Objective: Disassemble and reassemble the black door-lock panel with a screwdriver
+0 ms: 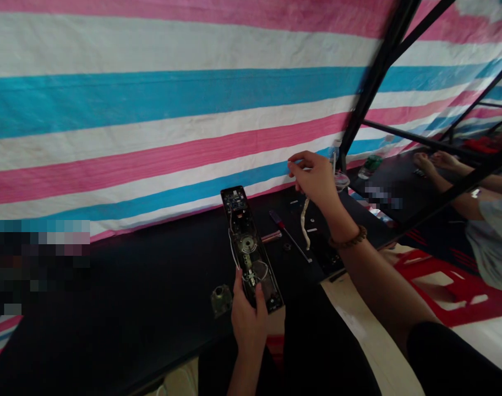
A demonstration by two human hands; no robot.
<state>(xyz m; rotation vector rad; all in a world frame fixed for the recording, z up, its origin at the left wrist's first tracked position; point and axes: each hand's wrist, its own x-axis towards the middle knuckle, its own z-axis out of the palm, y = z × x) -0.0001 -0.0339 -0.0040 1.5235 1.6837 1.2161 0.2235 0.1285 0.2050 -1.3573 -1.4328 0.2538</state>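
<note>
A long black device housing [247,245] lies open on the dark table, with a circuit board at its far end, a round part in the middle and thin white wires along it. My left hand [249,313] grips its near end, thumb and fingers on the two sides. Raised above the table's right part, my right hand [312,173] has its fingers curled with the tips close together; what they pinch, if anything, is too small to make out. A cream-coloured cord [304,225] runs down below that hand. A screwdriver [290,236] lies right of the housing.
On the black table [110,291], a small translucent part [221,301] sits left of the housing. Small loose pieces lie at the right, near a plastic bottle [336,154]. A black metal frame [372,82] rises behind. Another person's hands [435,161] are at a table further right.
</note>
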